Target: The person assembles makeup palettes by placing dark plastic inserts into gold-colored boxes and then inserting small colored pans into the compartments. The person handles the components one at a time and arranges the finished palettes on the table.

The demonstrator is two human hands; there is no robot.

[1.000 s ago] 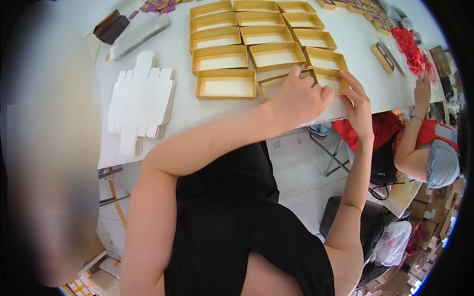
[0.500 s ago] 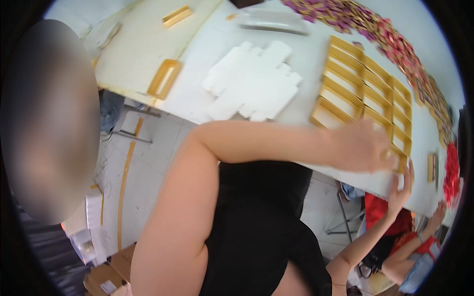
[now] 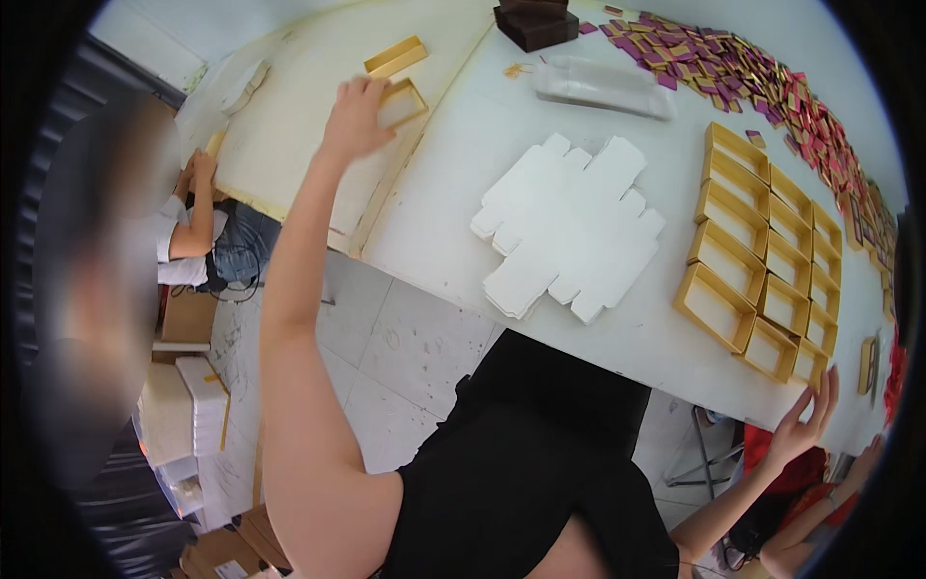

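Left hand is touching a gold box, grip unclear, left of the white cardboard; right hand is splaying loosely rightward.

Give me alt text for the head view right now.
A person's left hand is at an open gold box on a table, with the right hand beside a cluster of similar boxes. Flat white cut-outs lie stacked between, and purple-and-gold pieces are heaped beyond.

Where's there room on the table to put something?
Bare white table lies between the cream tabletop and the flat white cartons; a narrower strip separates those cartons from the gold boxes. Crowded: far right, heaped with small purple-and-gold pieces.
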